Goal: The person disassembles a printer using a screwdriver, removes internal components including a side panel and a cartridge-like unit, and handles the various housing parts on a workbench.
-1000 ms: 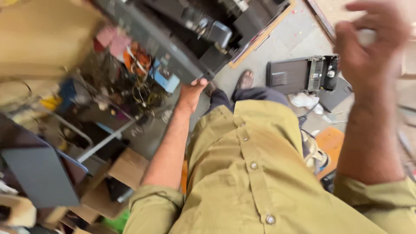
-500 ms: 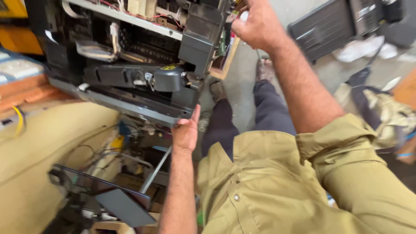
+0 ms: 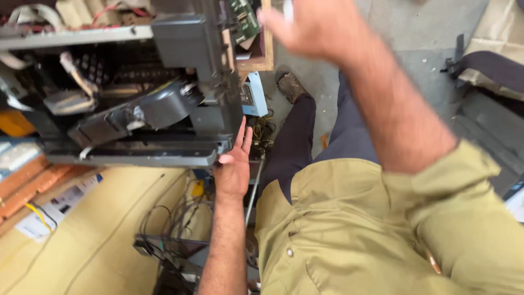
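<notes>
Left hand (image 3: 233, 166), fingers together, flat against the machine (image 3: 136, 98) corner at centre frame; right hand (image 3: 316, 27), blurred, fingers unclear, hovers above

Open floor (image 3: 393, 33) lies at 12 o'clock; the gutted machine (image 3: 125, 104) blocks 10 o'clock, tangled cables (image 3: 174, 218) crowd 7 o'clock, legs (image 3: 305, 136) fill centre.

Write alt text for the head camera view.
A person's left hand presses open-palmed against the lower corner of an opened grey machine full of exposed parts, while the right hand is raised, blurred, above it. Tangled cables lie below.
</notes>
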